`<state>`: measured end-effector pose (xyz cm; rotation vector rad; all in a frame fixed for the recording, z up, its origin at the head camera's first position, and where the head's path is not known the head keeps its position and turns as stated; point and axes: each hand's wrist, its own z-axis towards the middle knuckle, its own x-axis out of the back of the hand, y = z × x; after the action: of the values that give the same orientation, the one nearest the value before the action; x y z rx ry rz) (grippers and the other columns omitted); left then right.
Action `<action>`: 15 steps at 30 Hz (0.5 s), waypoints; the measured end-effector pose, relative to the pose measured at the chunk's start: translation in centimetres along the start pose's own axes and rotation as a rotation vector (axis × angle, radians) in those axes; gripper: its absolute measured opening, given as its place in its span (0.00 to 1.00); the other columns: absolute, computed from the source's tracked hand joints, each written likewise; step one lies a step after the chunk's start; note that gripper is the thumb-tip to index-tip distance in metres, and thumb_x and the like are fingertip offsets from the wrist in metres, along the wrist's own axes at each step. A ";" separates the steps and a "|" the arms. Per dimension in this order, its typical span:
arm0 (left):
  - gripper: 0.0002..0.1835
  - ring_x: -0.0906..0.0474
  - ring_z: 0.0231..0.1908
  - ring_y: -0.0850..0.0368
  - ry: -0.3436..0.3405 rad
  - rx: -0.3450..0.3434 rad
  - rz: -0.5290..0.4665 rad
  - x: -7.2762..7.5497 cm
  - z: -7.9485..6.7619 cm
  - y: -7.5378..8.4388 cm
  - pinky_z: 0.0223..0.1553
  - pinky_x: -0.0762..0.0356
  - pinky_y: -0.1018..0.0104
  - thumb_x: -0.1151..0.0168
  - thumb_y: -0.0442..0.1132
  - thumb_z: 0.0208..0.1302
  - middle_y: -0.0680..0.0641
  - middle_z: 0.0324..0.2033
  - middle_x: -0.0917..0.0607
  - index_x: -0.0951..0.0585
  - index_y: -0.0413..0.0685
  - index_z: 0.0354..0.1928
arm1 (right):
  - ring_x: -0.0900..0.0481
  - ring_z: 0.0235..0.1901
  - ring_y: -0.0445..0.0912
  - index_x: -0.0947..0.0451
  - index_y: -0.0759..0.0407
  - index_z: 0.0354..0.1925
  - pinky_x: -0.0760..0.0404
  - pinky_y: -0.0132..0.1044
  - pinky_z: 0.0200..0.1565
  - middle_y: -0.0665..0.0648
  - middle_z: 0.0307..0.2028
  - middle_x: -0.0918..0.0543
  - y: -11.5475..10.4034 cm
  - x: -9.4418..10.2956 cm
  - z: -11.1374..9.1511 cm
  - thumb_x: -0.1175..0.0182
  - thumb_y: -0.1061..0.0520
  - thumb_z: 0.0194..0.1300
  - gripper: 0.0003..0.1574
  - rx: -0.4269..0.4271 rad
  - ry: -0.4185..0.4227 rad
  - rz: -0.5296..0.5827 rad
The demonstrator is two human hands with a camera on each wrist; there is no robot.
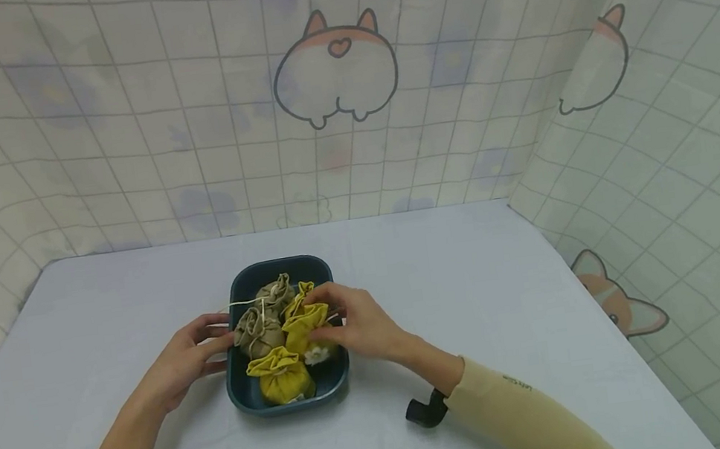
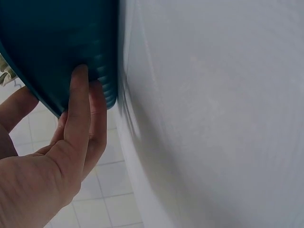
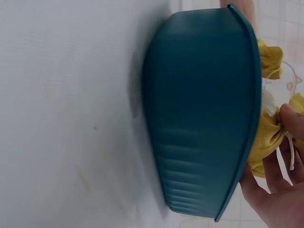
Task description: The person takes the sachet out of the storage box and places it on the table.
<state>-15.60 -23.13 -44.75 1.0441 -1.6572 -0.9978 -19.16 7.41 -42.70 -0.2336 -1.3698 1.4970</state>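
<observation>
A dark teal tray [image 1: 288, 407] stands mid-table and holds several drawstring pouches. My right hand [image 1: 339, 318] reaches in from the right and pinches the gathered neck of a yellow pouch [image 1: 304, 326]. The right wrist view shows a fingertip on that yellow pouch [image 3: 265, 138] above the tray's outer wall [image 3: 204, 118]. A second yellow pouch [image 1: 282, 381] lies at the near end. Two brown pouches [image 1: 257, 331] fill the left and far side. My left hand [image 1: 203, 348] is at the tray's left side, its straight fingers [image 2: 78, 111] lying on the ribbed wall [image 2: 57, 47].
The tray sits on a white tablecloth [image 1: 476, 292]. A tiled curtain with cartoon figures [image 1: 334, 67] closes the back and right side. The table's right edge [image 1: 603, 314] runs close to the curtain. A black mount [image 1: 427, 409] sticks out at each wrist.
</observation>
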 end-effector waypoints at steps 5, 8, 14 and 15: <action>0.33 0.25 0.60 0.37 -0.005 0.001 -0.008 0.0 -0.1 0.0 0.55 0.18 0.48 0.43 0.40 0.78 0.27 0.66 0.33 0.42 0.32 0.75 | 0.19 0.50 0.46 0.24 0.61 0.57 0.14 0.43 0.49 0.56 0.55 0.17 -0.9 0.9 0.2 0.27 0.63 0.63 0.26 -0.048 0.021 0.069; 0.33 0.25 0.60 0.37 -0.005 -0.001 -0.006 0.1 -0.1 -0.1 0.55 0.18 0.48 0.43 0.41 0.78 0.27 0.66 0.33 0.42 0.32 0.75 | 0.19 0.52 0.47 0.26 0.61 0.59 0.15 0.40 0.52 0.57 0.55 0.17 -1.4 1.5 0.4 0.27 0.65 0.63 0.29 -0.079 0.036 0.116; 0.32 0.25 0.60 0.38 -0.007 0.004 -0.004 0.0 0.0 0.1 0.56 0.19 0.47 0.43 0.41 0.78 0.27 0.66 0.33 0.41 0.32 0.75 | 0.18 0.53 0.50 0.28 0.63 0.61 0.16 0.39 0.53 0.62 0.57 0.18 -2.0 2.6 0.6 0.27 0.67 0.61 0.32 -0.108 0.075 0.184; 0.32 0.25 0.60 0.38 -0.008 0.006 -0.006 0.0 0.0 0.2 0.56 0.19 0.47 0.43 0.41 0.78 0.27 0.66 0.33 0.41 0.32 0.75 | 0.18 0.52 0.50 0.27 0.63 0.60 0.15 0.39 0.52 0.62 0.56 0.17 -2.1 2.8 0.6 0.27 0.68 0.61 0.31 -0.107 0.081 0.187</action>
<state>-15.62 -23.11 -44.56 1.0508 -1.6653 -1.0029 -19.69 8.81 -39.48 -0.4963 -1.3951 1.5508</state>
